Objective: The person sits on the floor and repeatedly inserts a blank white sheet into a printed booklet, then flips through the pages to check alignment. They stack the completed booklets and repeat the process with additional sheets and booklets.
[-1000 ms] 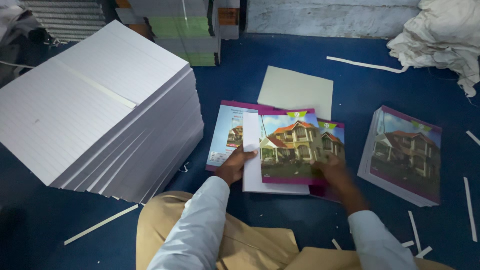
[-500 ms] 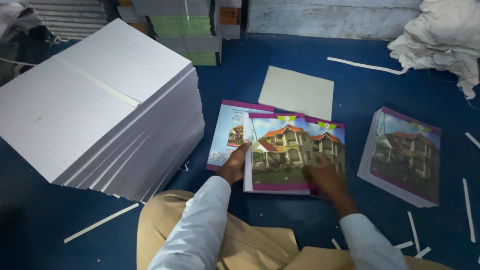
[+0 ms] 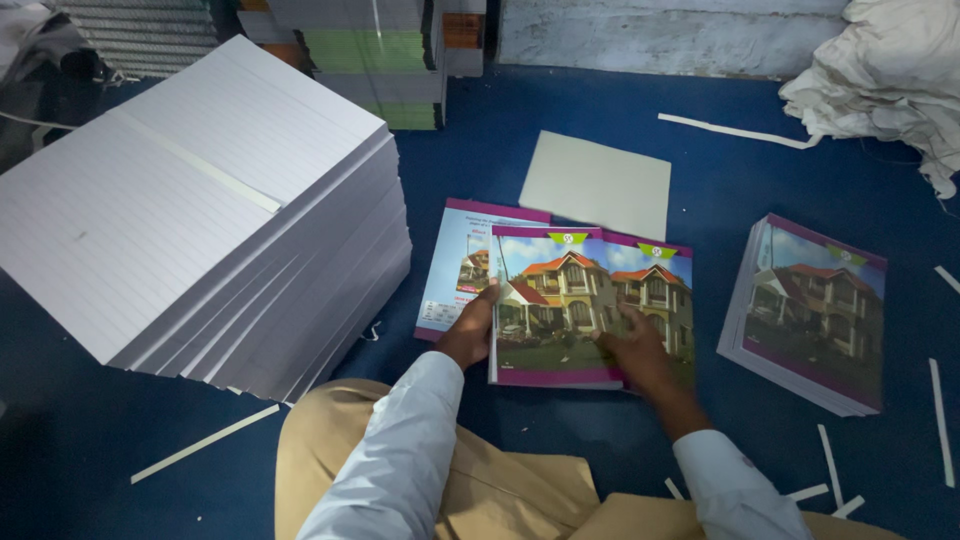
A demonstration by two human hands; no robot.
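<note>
On the blue floor point(image 3: 200, 440), my left hand point(image 3: 470, 335) grips the left edge of an exercise book point(image 3: 555, 310) with a house-picture cover, while my right hand point(image 3: 630, 350) lies flat and unclenched on that cover, beside a tall stack of ruled sheets point(image 3: 190, 200).

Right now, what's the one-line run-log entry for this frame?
left hand: grips left edge of top booklet | right hand: flat on its cover | ruled sheet stack: left | finished booklet pile: right
</note>
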